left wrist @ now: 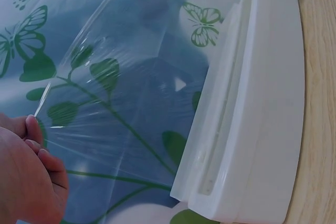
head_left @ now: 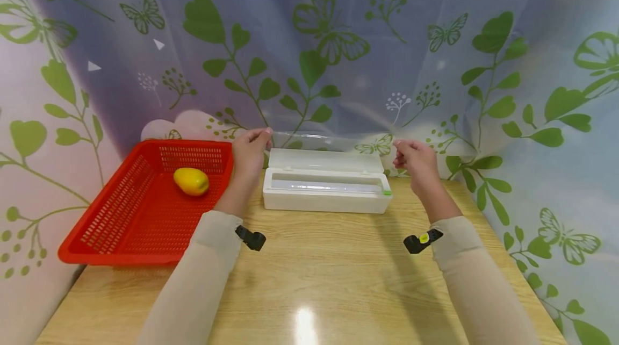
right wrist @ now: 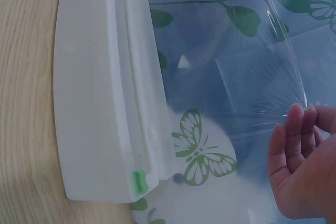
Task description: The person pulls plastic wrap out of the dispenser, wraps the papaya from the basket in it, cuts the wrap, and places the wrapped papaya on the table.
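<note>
A clear sheet of plastic wrap (head_left: 329,142) stretches between my two hands, above and behind a white wrap dispenser box (head_left: 328,200). Its lid (head_left: 326,161) stands raised, and a roll (head_left: 326,186) shows in the long slot. At the sheet's left corner my left hand (head_left: 251,149) pinches the film between thumb and finger. My right hand (head_left: 416,159) pinches the right corner the same way. Fine creases fan out from both pinches in the wrist views. A small green slider (right wrist: 140,182) sits at the box's right end.
On the left of the wooden table (head_left: 319,270) stands a red plastic basket (head_left: 126,251), close beside my left forearm. Inside it lies a yellow mango-like fruit (head_left: 191,181). A patterned curtain (head_left: 271,38) with leaves and butterflies hangs behind the table and along its sides.
</note>
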